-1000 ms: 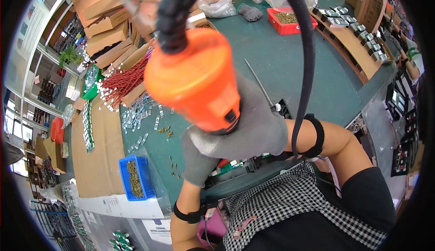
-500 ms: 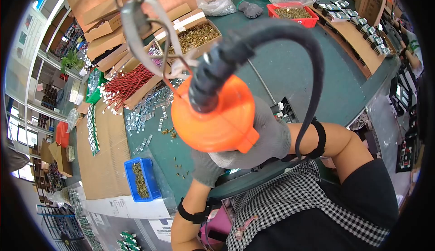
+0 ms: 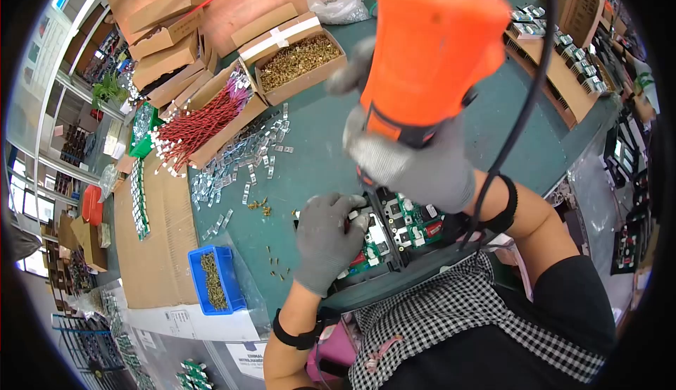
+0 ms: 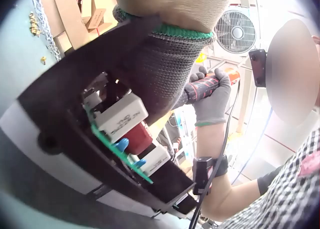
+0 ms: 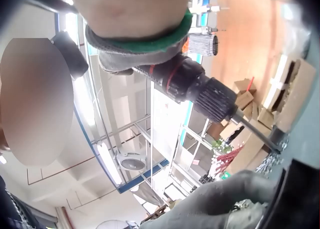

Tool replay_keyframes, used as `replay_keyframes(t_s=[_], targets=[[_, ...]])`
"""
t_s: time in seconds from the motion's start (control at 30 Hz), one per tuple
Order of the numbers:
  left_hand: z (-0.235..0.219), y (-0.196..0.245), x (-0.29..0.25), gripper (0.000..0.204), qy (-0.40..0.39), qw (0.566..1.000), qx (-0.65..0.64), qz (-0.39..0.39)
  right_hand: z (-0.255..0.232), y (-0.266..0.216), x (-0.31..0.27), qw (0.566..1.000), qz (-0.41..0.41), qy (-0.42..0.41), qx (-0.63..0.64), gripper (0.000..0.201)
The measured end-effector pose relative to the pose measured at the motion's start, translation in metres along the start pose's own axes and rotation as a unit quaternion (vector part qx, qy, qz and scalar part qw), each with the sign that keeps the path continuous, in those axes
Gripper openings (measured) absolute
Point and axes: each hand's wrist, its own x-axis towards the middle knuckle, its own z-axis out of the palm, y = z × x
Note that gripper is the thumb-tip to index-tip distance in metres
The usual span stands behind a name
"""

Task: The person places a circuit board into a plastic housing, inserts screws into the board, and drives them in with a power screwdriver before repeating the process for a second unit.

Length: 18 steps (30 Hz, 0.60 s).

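The right hand [image 3: 415, 168], in a grey glove, grips an orange and black electric screwdriver [image 3: 433, 45] over the workpiece. In the right wrist view the screwdriver's black chuck [image 5: 217, 100] and long bit [image 5: 257, 134] point down toward the work. The gloved left hand [image 3: 327, 242] rests with bent fingers on the near left part of a black housing [image 3: 396, 238] that holds green circuit boards [image 3: 415, 228]. White and dark red components on a board [image 4: 122, 154] show in the left wrist view. Whether the bit touches a screw is hidden.
A blue tray [image 3: 236, 288] of brass screws stands at the left front, with loose screws [image 3: 260, 208] nearby. Behind lie metal clips [image 3: 225, 172], red wires [image 3: 201, 126] and an open carton [image 3: 282, 98] of brass parts. A black cable [image 3: 524, 115] hangs by the right arm.
The screwdriver and right hand have moved right and away from the left hand. The left hand, earlier beside the right one, now lies apart on the housing, whose boards have come into view.
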Motion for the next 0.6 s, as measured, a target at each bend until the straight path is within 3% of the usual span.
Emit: replay_keyframes(t_s=[0.1, 0.27, 0.33, 0.4, 0.43, 0.47, 0.5, 0.57, 0.6], targets=[[-0.012, 0.009, 0.007, 0.018, -0.059, 0.998, 0.029, 0.024, -0.006, 0.009, 0.019, 0.976, -0.184, 0.03, -0.116, 0.057], [-0.003, 0.023, 0.016, 0.009, -0.061, 0.974, 0.191, 0.105, -0.026, -0.007, 0.027, 0.989, -0.008, -0.028, -0.143, 0.049], [-0.008, 0.027, 0.015, 0.01, -0.06, 0.976, 0.18, 0.104, -0.045, 0.003, 0.03, 0.975, -0.037, -0.083, -0.203, 0.05], [-0.012, 0.026, 0.014, 0.01, -0.034, 0.982, 0.155, 0.099, -0.073, 0.013, 0.035, 0.926, -0.064, -0.197, -0.316, 0.044], [-0.013, 0.024, 0.013, 0.01, -0.011, 0.986, 0.136, 0.093, -0.088, 0.021, 0.035, 0.892, -0.076, -0.252, -0.368, 0.041], [-0.014, 0.022, 0.011, 0.01, 0.013, 0.989, 0.116, 0.086, -0.101, 0.035, 0.036, 0.803, -0.088, -0.29, -0.514, 0.036], [-0.018, 0.02, 0.009, 0.009, 0.015, 0.998, 0.029, 0.048, -0.114, 0.054, 0.034, 0.689, -0.1, -0.32, -0.643, 0.032], [-0.027, 0.011, 0.006, 0.008, 0.022, 0.989, -0.145, -0.026, -0.137, 0.104, 0.024, 0.479, -0.191, -0.419, -0.748, 0.033], [-0.028, 0.002, 0.0, 0.008, 0.017, 0.965, -0.252, -0.072, -0.139, 0.113, 0.019, 0.452, -0.192, -0.457, -0.742, 0.029]])
